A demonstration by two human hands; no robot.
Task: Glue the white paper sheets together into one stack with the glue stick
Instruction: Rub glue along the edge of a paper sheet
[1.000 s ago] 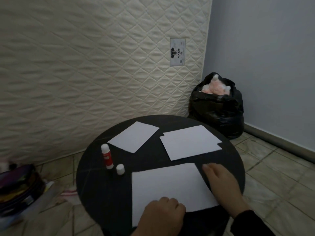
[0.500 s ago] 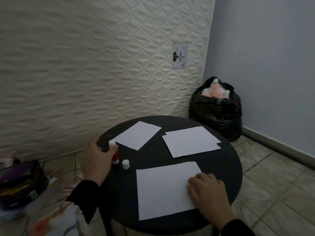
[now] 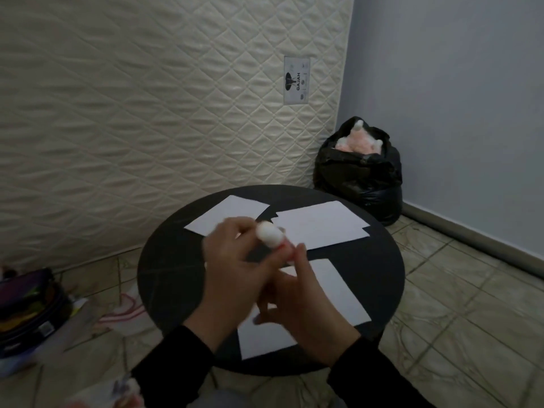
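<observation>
The glue stick (image 3: 268, 236), white with a bit of red showing, is in the air over the round black table (image 3: 164, 293), motion-blurred. My left hand (image 3: 232, 269) grips its upper white end. My right hand (image 3: 306, 304) pinches the lower end with its fingertips. One white sheet (image 3: 338, 290) lies on the near part of the table, largely hidden by my hands. A smaller sheet (image 3: 228, 214) lies at the far left. Two overlapping sheets (image 3: 319, 226) lie at the far right. The loose white cap is out of sight behind my hands.
A quilted mattress (image 3: 147, 113) leans against the wall behind the table. A full black rubbish bag (image 3: 359, 178) sits in the corner to the right. An open bag with colourful contents (image 3: 26, 304) lies on the tiled floor at the left.
My left hand lifted the glue stick from the table's left side and brought it over the middle. My right hand left the near sheet and rose to meet the stick.
</observation>
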